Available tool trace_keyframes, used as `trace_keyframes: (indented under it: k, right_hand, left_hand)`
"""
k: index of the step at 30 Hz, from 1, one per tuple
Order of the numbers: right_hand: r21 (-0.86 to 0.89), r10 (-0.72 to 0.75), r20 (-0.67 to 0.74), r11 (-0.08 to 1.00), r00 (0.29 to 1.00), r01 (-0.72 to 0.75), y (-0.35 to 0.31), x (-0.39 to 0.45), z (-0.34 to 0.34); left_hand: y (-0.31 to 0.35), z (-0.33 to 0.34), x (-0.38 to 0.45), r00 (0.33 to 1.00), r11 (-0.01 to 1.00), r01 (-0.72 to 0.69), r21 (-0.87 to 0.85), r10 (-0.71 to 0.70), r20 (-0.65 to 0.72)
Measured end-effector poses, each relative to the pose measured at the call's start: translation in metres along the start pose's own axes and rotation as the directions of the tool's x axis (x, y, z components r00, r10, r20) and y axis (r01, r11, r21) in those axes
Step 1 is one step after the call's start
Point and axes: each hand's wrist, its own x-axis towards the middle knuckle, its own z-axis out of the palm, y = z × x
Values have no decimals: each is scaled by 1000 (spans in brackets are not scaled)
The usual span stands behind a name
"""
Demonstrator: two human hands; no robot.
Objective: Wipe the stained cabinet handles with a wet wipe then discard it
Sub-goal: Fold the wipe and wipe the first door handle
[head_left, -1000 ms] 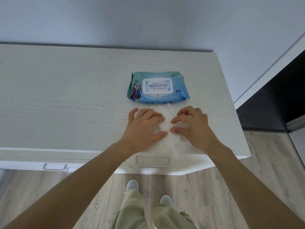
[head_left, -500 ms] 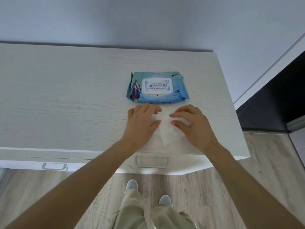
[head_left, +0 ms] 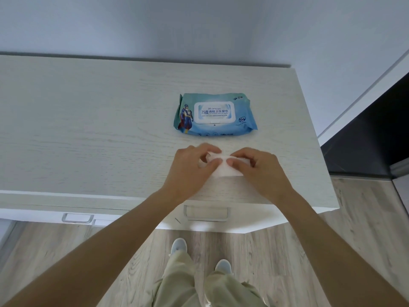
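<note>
Wipe (head_left: 223, 168), folded and white, lies mid-frame on the cabinet (head_left: 88, 129), pinched by left hand (head_left: 190, 171) and right hand (head_left: 261, 171). Pack (head_left: 214, 115) sits just above; handles (head_left: 207, 213) lower centre.

White wet wipe (head_left: 225, 168), blue-teal wipes pack (head_left: 214, 115), pale wood-grain cabinet top (head_left: 88, 129).

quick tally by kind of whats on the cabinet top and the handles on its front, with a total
Blue plastic pack of wet wipes, lid closed: 1
White folded wet wipe, pinched by the left hand and the right hand: 1
Silver metal cabinet handles, one at the left and one below the hands: 2
Total: 4
</note>
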Motion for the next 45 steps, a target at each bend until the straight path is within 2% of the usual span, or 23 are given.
trace_keyframes:
  k: [1, 4, 10, 13, 18, 22, 25, 28, 32, 37, 41, 45]
  right_hand:
    - [10, 29, -13, 1000, 999, -29, -1, 1, -2]
    - [-222, 1, -33, 975, 999, -8, 6, 4, 3]
    - [-278, -280, -95, 929, 955, 244, 9, -3, 18]
    - [-304, -296, -66, 915, 953, 263, 6, -6, 24]
    - [-499, -403, -16, 797, 915, 341, 5, -7, 29]
    - [-523, -474, 20, 745, 880, 413, -2, -10, 37]
    - [-453, -487, 13, 776, 873, 439, -2, -13, 44]
    - [-433, -474, -17, 797, 880, 421, -1, -17, 50]
    - [-374, -426, -42, 846, 904, 381, -5, -22, 53]
    - [-480, -392, -164, 833, 905, 274, -17, -34, 65]
    - [-317, -174, -335, 946, 926, 63, -19, -58, 77]
    - [-219, -83, -431, 976, 899, -15, -22, -85, 94]
  left_hand:
    - [2, 0, 2, 996, 995, 93, -47, -92, 16]
    - [-3, 8, 2, 993, 992, 108, 66, -111, 41]
    - [-17, 6, -11, 994, 987, -105, 119, 105, 5]
    - [-24, 0, -18, 988, 981, -152, 122, 149, 36]
    - [-26, -5, -34, 980, 967, -200, 156, 196, 41]
    - [-33, -10, -50, 983, 960, -177, 217, 182, -3]
    - [-38, -13, -65, 988, 953, -140, 268, 151, -21]
    - [-41, -18, -79, 991, 955, -110, 276, 126, -42]
    - [-47, -23, -91, 985, 941, -149, 305, 168, -39]
    - [-63, -28, -106, 966, 870, -248, 425, 253, 46]
    - [-74, -25, -122, 941, 779, -326, 535, 322, 104]
    - [-82, -17, -137, 924, 720, -348, 600, 372, 90]
